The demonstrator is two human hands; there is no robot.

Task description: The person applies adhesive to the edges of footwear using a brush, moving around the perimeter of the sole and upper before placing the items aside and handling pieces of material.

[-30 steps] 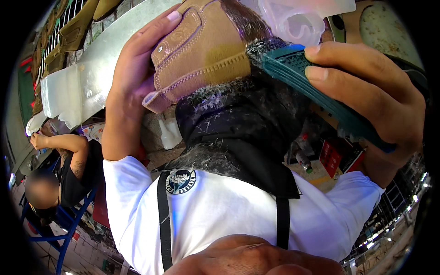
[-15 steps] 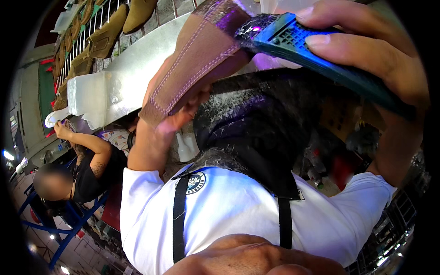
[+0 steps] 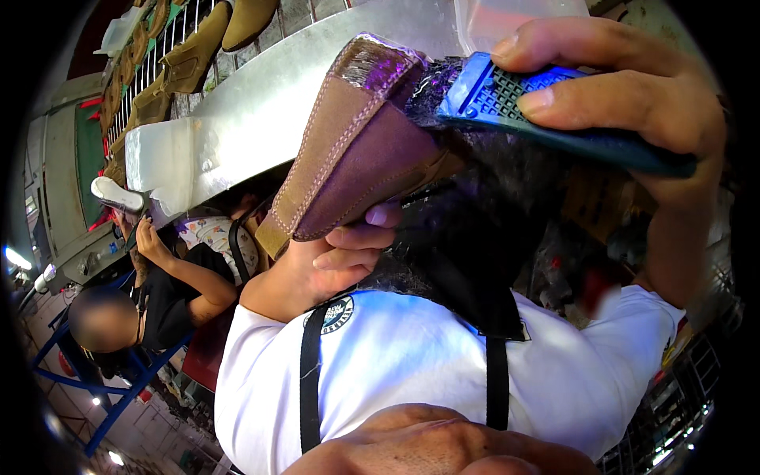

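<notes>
Brown shoe (image 3: pixel 356 170) turned, left fingers (image 3: pixel 352 257) apparently gripping it, right fingers (image 3: pixel 609 99) clamping blue brush (image 3: pixel 497 93)

Brown, stitched in pale thread, meets gridded blue.
The shoe (image 3: pixel 344 178) at eleven o'clock is brown with paired rows of pale dotted stitching (image 3: pixel 332 134) and a grey, violet-glinting end; the brush (image 3: pixel 499 99) at one o'clock is bright blue with a checkered grid, darkening to teal, its bristles (image 3: pixel 431 93) black. Below, black straps (image 3: pixel 310 388) stripe a white T-shirt (image 3: pixel 412 356); tan boots (image 3: pixel 198 51) at ten o'clock, a blue metal frame (image 3: pixel 75 388) at eight, a figured white cloth (image 3: pixel 215 237) at nine.
</notes>
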